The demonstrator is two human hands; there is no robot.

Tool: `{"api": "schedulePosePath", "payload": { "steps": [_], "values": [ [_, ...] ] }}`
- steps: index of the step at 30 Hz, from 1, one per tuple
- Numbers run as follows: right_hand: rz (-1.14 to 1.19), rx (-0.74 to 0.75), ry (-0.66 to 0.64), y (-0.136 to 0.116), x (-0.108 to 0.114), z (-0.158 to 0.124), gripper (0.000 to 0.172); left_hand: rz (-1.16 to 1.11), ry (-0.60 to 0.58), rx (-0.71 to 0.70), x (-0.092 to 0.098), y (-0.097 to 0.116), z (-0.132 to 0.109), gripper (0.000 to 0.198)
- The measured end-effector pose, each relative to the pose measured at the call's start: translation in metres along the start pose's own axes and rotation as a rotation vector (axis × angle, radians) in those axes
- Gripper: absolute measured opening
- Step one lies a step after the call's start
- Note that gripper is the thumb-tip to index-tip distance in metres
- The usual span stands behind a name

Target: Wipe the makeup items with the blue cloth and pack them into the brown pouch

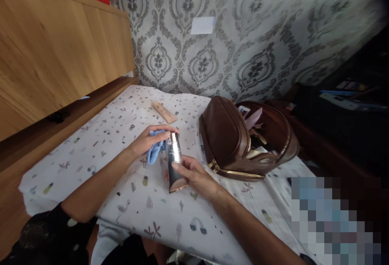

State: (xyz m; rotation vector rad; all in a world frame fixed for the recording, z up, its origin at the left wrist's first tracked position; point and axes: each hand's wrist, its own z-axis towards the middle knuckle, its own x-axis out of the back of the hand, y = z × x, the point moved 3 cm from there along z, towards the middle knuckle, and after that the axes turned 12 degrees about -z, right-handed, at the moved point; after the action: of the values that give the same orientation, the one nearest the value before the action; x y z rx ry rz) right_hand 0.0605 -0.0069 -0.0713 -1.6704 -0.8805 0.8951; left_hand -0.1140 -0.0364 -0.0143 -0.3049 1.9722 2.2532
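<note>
Several items point(254, 119) sit in the brown bag point(223, 129); right hand point(200, 177) clasps silver tube point(174, 155), left hand point(148, 138) blue cloth point(155, 152)

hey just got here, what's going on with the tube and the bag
A person's right hand is holding a shiny silver tube, while the left hand holds a blue cloth with its fingers at the tube's capped end. A beige tube lies on the patterned sheet beyond the hands. To the right, a brown bag sits unzipped with things inside.
</note>
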Motion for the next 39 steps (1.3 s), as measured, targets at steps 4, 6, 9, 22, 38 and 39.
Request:
{"api": "schedulePosePath", "payload": {
  "steps": [4,6,9,22,38,39],
  "values": [
    [-0.058,0.003,0.053,-0.001,0.002,0.001,0.054,-0.027,0.052,-0.003,0.003,-0.004,0.002,0.044],
    [-0.087,0.002,0.069,-0.002,0.003,0.002,0.058,-0.007,0.067,-0.012,0.004,-0.005,0.002,0.046],
    [-0.152,0.003,0.112,-0.003,0.004,0.003,0.057,0.107,0.107,-0.031,0.007,-0.007,0.002,0.042],
    [-0.239,0.05,0.213,-0.005,0.009,0.002,0.051,0.297,0.007,-0.11,0.011,-0.003,0.002,0.043],
    [-0.266,0.061,0.185,-0.007,0.007,0.002,0.051,0.307,0.07,-0.021,0.013,-0.007,0.003,0.036],
    [-0.255,0.052,0.185,-0.007,0.008,0.002,0.052,0.307,0.068,-0.026,0.013,-0.006,0.003,0.036]
  ]
}}
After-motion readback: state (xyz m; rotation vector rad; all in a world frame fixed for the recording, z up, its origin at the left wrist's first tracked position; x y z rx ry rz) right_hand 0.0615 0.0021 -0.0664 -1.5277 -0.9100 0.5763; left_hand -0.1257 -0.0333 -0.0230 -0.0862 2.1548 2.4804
